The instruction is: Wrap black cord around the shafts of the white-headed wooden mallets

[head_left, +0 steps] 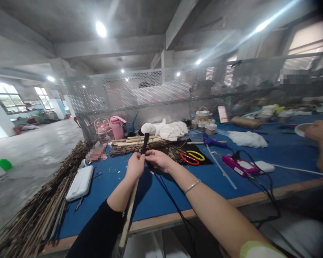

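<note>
My left hand [135, 165] is closed on a wooden stick [129, 218], whose lower end runs down past the table's front edge. At the stick's upper part is a black wrapping [145, 142], topped by a round white head [148, 129]. My right hand [158, 160] has its fingers pinched at the lower end of the black wrapping, beside my left fingertips. Black cords [168, 193] hang down below my right hand. What exactly sits between my right fingertips is too small to tell.
Scissors with red and yellow handles [192, 157], a blue glue gun [214, 141] and a purple power strip [240, 165] lie to the right. A white power bank [80, 182] and dried stalks [43, 200] are left. Another person's hand [321, 134] holds a cup at far right.
</note>
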Tool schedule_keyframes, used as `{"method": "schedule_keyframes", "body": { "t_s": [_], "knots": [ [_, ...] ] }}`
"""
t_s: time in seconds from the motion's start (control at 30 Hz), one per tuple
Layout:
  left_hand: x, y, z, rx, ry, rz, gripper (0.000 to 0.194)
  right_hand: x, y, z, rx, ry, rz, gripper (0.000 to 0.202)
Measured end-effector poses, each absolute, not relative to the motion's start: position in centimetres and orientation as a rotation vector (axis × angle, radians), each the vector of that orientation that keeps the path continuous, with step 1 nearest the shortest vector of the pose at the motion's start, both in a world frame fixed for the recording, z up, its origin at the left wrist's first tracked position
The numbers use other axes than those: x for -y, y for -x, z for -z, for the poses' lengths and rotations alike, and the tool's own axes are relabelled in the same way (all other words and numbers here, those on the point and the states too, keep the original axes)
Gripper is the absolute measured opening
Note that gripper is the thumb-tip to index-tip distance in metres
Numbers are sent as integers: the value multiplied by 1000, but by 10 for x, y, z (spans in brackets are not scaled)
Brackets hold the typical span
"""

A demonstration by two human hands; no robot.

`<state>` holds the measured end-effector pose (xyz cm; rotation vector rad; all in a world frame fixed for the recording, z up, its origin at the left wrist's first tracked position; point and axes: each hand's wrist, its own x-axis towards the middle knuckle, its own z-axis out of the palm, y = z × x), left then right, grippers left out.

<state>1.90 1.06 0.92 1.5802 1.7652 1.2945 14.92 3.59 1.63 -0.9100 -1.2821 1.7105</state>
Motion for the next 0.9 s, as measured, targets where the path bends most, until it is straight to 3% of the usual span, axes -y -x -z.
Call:
{"method": "schedule_keyframes", "body": {
  "t_s": [0.23, 0.47, 0.6, 0.73, 0.9],
  "knots": [
    [-3, -22, -19, -1810, -1623, -1239, 22, -33, -146, -16, 1272, 766, -1784, 52],
    [-4, -20, -16, -1754, -1542, -1317, 22, -32, -149, -23, 1220, 836, -1881, 30],
    [-3, -24, -17, -1615, -1393, -1313, 23, -33, -150, -24, 1333, 915, -1704, 14],
    [4, -33, -27, -1334, -1173, -1359, 15, -34, -151, -23, 1408, 859, -1540, 21],
    [12, -39, -33, -1216, -1149, -1415, 18, -36, -151, -23, 1376, 832, -1482, 21]
  ]
}}
